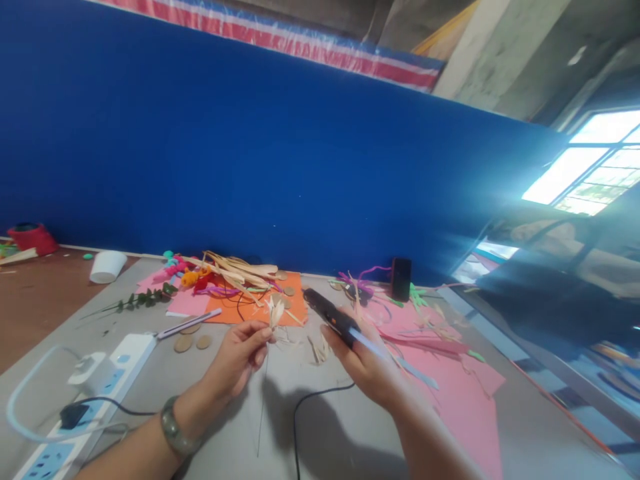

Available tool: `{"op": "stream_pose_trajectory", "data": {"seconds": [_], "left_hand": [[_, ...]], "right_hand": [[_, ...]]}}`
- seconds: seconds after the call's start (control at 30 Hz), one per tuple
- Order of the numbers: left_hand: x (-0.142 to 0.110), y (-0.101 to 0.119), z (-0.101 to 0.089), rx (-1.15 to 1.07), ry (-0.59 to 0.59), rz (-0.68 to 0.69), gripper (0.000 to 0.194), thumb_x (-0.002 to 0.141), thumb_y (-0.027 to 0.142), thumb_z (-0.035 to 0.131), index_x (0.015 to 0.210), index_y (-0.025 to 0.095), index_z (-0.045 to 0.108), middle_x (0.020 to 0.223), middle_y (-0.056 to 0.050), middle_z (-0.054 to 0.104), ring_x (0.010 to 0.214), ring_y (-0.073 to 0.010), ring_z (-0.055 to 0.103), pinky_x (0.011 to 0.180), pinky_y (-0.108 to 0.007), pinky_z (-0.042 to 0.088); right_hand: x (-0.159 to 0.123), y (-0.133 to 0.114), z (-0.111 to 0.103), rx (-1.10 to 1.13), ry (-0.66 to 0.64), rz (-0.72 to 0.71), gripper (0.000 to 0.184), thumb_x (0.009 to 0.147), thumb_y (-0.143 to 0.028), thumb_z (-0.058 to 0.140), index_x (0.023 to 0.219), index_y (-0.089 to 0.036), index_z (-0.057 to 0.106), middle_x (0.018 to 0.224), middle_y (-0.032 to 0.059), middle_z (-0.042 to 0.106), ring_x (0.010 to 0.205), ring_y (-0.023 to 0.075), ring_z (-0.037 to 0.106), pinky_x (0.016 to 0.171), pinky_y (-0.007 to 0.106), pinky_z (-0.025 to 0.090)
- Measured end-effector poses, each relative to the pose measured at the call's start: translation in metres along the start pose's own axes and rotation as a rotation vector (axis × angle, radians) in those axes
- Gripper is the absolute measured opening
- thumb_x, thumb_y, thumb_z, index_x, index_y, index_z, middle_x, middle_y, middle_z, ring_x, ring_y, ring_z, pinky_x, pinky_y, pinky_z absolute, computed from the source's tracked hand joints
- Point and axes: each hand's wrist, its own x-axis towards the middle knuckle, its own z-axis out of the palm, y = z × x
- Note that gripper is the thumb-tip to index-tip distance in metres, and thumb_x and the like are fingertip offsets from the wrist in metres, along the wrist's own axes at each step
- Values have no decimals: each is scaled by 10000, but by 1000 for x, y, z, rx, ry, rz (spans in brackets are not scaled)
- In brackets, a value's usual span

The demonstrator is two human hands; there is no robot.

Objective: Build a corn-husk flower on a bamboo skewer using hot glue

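Observation:
My left hand [249,348] pinches a small flower of pale dried husk strips [277,312], its thin stem hanging down below the fingers. A bangle circles that wrist. In my right hand [360,357] is a black hot glue gun [330,315], gripped with its nozzle tilted up and to the left, apart from the flower. A glue stick [367,343] shows at the gun's rear. Loose husk scraps [319,349] lie on the table between my hands. Behind the flower is an orange sheet [225,313] with more husk strips [235,270] on and beyond it.
A white power strip [137,350] with plugs and cables lies at the left. Nearby are wooden discs [183,343], a pen-like cutter [189,323], a leafy sprig [145,298] and a white cup [108,267]. Pink paper [465,413] covers the right side; a black box [401,280] stands behind.

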Motion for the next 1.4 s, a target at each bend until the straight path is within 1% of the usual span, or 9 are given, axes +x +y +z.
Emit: {"op": "stream_pose_trajectory", "data": {"seconds": [0.1,0.3,0.57,0.73,0.83,0.9,1.03,1.17,1.4], "left_hand": [[0,1,0,-1,-1,-6,258,621,309,805,683,136,624,624,-3,649,377,-19,381,368,-160,233],[-1,4,1,-30,-40,-16,258,606,287,817,686,129,628,605,4,645,368,-14,377,361,-147,234],[-5,3,1,-25,-53,-41,288,598,294,823,676,128,602,614,3,642,371,-1,383,355,-132,220],[-7,4,0,-15,-63,-87,319,574,306,836,689,140,589,584,19,624,351,-2,381,335,-130,228],[-7,3,0,-20,-71,-100,331,571,307,840,694,146,579,597,14,637,343,-5,387,327,-131,235],[-7,2,-1,-23,-85,-104,332,576,309,838,694,148,574,605,13,641,340,-5,388,325,-131,239],[-8,0,0,-4,-95,-96,318,590,305,833,703,151,578,612,21,637,335,0,383,318,-127,228],[-10,1,0,13,-84,-78,330,585,320,840,687,149,576,621,21,643,326,4,388,312,-116,227],[-7,2,-3,-22,-87,-40,338,558,308,861,668,145,587,571,36,625,301,3,402,300,-99,255]], "right_hand": [[5,15,-2,-128,-65,38,97,884,-271,466,942,-193,470,749,12,567,665,174,533,609,268,380],[-12,64,-4,-374,-162,135,215,715,-117,478,920,-180,490,855,58,600,754,202,552,635,274,345],[-55,133,-4,-392,-111,265,221,638,-159,511,858,-180,504,826,65,606,782,231,566,678,298,372],[-65,151,0,-332,-109,303,322,616,-164,563,936,-172,544,951,89,614,909,263,571,768,340,399],[-68,137,-1,-388,-84,301,482,590,-126,594,1069,-171,571,1087,127,596,1061,314,521,868,417,375],[-67,114,-2,-340,-37,203,498,646,-130,602,1140,-181,575,1141,135,585,1109,316,499,925,459,348],[-53,49,4,113,3,70,208,829,-305,583,978,-174,645,978,92,663,929,223,605,854,379,443],[-25,-6,22,460,-43,93,179,821,-326,630,838,-156,684,831,50,708,822,174,642,808,317,481],[7,-39,42,728,-3,171,165,749,-310,690,783,-149,704,763,19,710,756,152,639,775,289,492]]}}
